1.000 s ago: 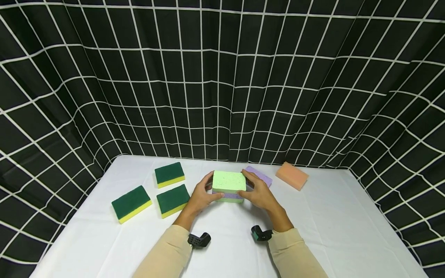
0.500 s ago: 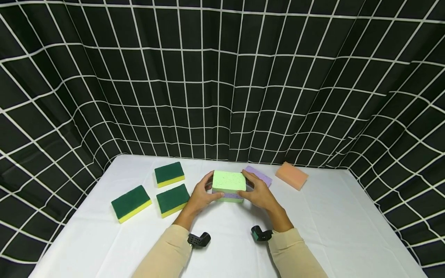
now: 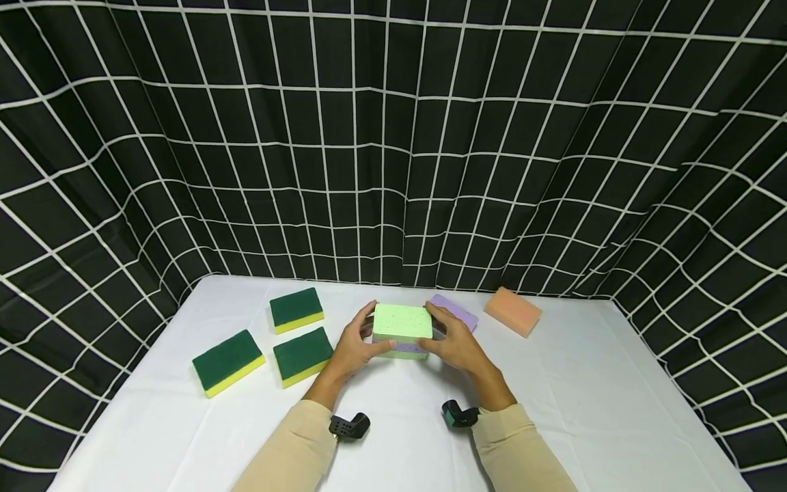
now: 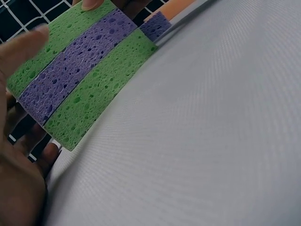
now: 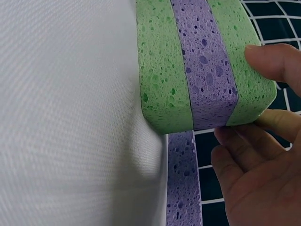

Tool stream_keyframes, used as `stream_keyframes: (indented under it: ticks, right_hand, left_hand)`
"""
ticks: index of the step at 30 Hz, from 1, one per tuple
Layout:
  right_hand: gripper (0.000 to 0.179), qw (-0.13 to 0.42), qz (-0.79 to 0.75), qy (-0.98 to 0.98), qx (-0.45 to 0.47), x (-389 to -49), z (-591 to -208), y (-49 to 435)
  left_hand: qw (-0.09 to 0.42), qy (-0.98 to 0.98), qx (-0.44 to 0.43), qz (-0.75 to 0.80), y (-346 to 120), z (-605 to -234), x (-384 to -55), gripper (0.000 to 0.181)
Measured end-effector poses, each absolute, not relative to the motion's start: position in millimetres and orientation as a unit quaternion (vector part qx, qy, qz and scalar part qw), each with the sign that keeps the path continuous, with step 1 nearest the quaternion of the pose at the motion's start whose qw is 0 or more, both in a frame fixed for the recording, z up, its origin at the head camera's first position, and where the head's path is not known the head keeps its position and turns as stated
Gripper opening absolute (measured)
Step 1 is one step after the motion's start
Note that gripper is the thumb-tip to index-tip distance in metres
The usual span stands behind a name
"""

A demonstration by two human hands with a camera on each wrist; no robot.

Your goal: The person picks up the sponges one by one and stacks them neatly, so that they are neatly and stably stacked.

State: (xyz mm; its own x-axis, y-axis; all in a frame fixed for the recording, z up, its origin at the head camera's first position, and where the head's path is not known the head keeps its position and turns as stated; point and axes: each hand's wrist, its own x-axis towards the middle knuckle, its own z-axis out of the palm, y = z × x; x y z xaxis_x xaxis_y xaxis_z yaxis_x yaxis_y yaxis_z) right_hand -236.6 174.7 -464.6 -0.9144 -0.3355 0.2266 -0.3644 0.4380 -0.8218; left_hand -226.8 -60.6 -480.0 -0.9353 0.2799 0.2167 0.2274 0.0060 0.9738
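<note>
Three sponges are stacked on the white table: a light green top sponge (image 3: 402, 321), a purple middle sponge (image 4: 77, 66) and a green bottom sponge (image 5: 164, 70). My left hand (image 3: 354, 347) holds the top sponge by its left side, thumb in front and fingers toward the back. On the other side my right hand (image 3: 456, 344) grips the same sponge, its thumb (image 5: 270, 61) pressed on the front face. The stack's edges line up closely, and its lowest sponge rests on the cloth. The sponges' back faces are hidden.
A loose purple sponge (image 3: 453, 311) lies behind my right hand, with an orange sponge (image 3: 513, 311) farther right. Left of the stack lie three green-and-yellow scrub sponges (image 3: 229, 362). A black grid-patterned curtain (image 3: 393, 171) stands behind the white-covered table (image 3: 602, 410).
The head view has shifted very slightly. Both hands stay on the top green sponge, and the stack has not visibly moved.
</note>
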Motion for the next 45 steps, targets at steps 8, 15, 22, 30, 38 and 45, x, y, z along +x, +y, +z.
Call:
stream_keyframes:
  ticks: [8,15,22,30,38,45]
  right_hand:
    - [0.074,0.017,0.484,-0.848,0.214,-224.0,-441.3,164.8]
    - [0.077,0.019,0.478,-0.854,0.207,-232.7,-456.6,168.4]
    - [0.081,0.012,0.465,-0.862,0.200,-235.1,-464.6,171.8]
    - [0.083,0.035,0.461,-0.860,0.218,-230.1,-441.8,178.3]
    - [0.085,0.075,0.433,-0.864,0.247,-219.1,-399.8,186.0]
    - [0.086,0.108,0.408,-0.869,0.259,-208.4,-371.0,190.4]
  left_hand:
    - [0.007,0.699,0.195,0.688,-61.7,-471.0,-229.5,0.084]
    - [0.008,0.707,0.194,0.680,-60.8,-466.4,-230.0,0.079]
    - [0.013,0.711,0.191,0.676,-59.4,-468.2,-228.9,0.070]
    - [-0.005,0.708,0.195,0.679,-56.3,-489.8,-240.3,0.070]
    - [-0.016,0.708,0.191,0.680,-55.1,-502.5,-247.2,0.070]
    - [-0.015,0.708,0.187,0.680,-54.2,-502.4,-247.8,0.071]
